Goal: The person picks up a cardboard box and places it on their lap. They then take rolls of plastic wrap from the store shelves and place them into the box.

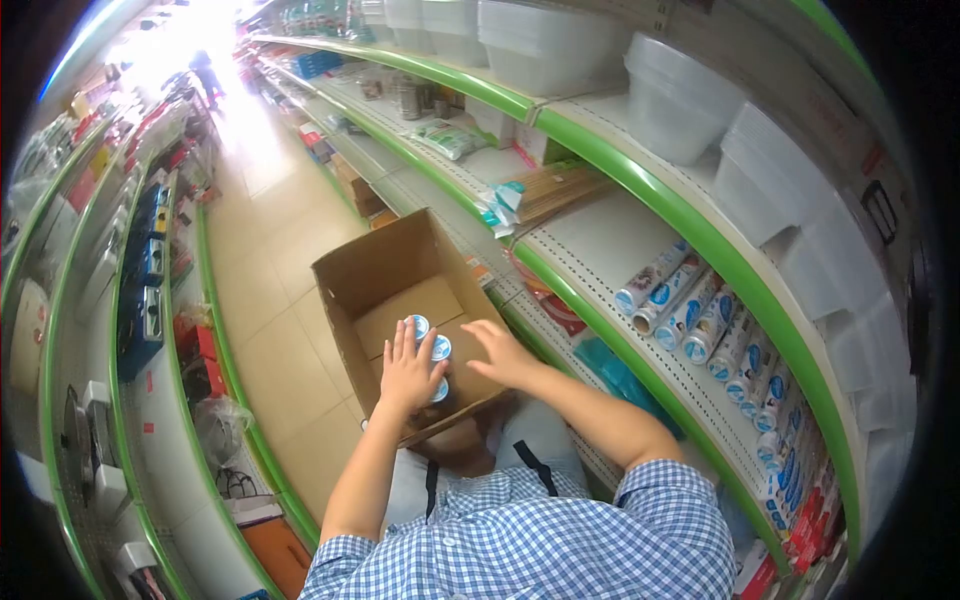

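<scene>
An open cardboard box stands on the floor in front of my legs. Inside it, a few rolls stand on end, showing round blue-and-white tops. My left hand is over these rolls with its fingers stretched and spread, seemingly touching them and partly hiding them. To their right, my right hand is held above the box, its fingers apart and nothing in them. Similar printed rolls lie side by side on the shelf at my right.
Green-edged shelves run close along my right side, with stacked clear plastic tubs on the upper level. Another green-edged rack lines the left. Between them runs a tiled aisle floor. A teal plastic package lies on a lower shelf.
</scene>
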A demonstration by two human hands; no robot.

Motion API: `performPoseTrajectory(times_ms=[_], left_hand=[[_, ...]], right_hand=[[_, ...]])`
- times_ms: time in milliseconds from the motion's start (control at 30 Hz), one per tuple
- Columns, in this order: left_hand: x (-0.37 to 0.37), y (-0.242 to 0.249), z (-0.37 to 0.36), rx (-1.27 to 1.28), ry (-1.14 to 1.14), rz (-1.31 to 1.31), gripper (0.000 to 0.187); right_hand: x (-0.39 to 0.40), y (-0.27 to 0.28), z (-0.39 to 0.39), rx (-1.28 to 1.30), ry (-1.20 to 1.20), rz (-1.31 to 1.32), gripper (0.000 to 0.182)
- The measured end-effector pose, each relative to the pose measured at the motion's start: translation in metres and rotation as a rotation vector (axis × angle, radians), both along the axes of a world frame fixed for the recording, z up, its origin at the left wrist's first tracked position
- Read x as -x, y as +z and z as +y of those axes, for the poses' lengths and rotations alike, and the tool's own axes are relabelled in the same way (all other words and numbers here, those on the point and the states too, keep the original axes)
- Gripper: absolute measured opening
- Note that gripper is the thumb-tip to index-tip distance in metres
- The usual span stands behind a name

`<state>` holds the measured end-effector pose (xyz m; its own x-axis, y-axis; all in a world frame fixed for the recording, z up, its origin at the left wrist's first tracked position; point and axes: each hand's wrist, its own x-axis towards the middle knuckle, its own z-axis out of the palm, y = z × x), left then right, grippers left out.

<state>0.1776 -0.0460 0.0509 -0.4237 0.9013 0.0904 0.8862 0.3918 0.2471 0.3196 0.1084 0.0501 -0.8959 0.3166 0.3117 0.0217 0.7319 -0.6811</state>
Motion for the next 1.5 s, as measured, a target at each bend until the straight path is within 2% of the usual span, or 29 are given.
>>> performPoseTrajectory(times_ms=[100,167,233,300,400,500,600,800,1000,1100,1300,1400,1467,1500], left_hand=[[-0.001,0.003,0.0,0.011,0.001,0.003,0.06],[-0.002,0.005,0.0,0.01,0.002,0.0,0.059],[0.0,-0.001,0.0,-0.024,0.005,0.006,0.06],[0.001,-0.002,0.0,-0.03,0.006,0.005,0.059],[0.002,-0.003,0.001,-0.043,0.006,0.009,0.058],[0.002,-0.004,0.002,-0.062,0.005,0.004,0.058],[0.001,-0.003,0.0,-0.07,0.006,0.003,0.059],[0.003,-0.007,-0.005,-0.141,0.002,0.028,0.057],[0.001,0.001,-0.009,-0.203,0.016,0.009,0.054],[-0.002,0.008,-0.009,-0.221,0.024,-0.01,0.054],[-0.008,0.012,-0.007,-0.216,0.023,-0.007,0.053],[-0.009,0.015,-0.006,-0.208,0.026,-0.007,0.053],[-0.01,0.015,-0.006,-0.205,0.026,-0.01,0.052],[-0.01,0.015,-0.006,-0.206,0.023,-0.008,0.052]], right_hand=[[-0.038,0.052,0.039,-0.283,-0.086,0.006,0.044],[-0.066,0.075,0.08,-0.169,-0.213,-0.084,0.037],[-0.099,0.096,0.118,-0.332,-0.366,-0.235,0.039],[-0.131,0.097,0.151,-0.382,-0.432,-0.461,0.046],[-0.152,0.106,0.152,-0.396,-0.438,-0.758,0.05],[-0.151,0.109,0.148,-0.401,-0.428,-0.787,0.056],[-0.149,0.092,0.151,-0.388,-0.471,-0.762,0.06],[-0.132,0.088,0.139,-0.464,-0.635,-0.771,0.055],[-0.127,0.087,0.141,-0.425,-0.619,-0.841,0.052],[-0.125,0.092,0.127,-0.422,-0.704,-0.799,0.049],[-0.12,0.082,0.123,-0.528,-0.749,-0.757,0.055],[-0.11,0.065,0.117,-0.664,-0.623,-0.436,0.051],[-0.091,0.074,0.086,-0.486,-0.337,-0.23,0.048],[-0.08,0.076,0.071,-0.497,-0.184,-0.207,0.049]])
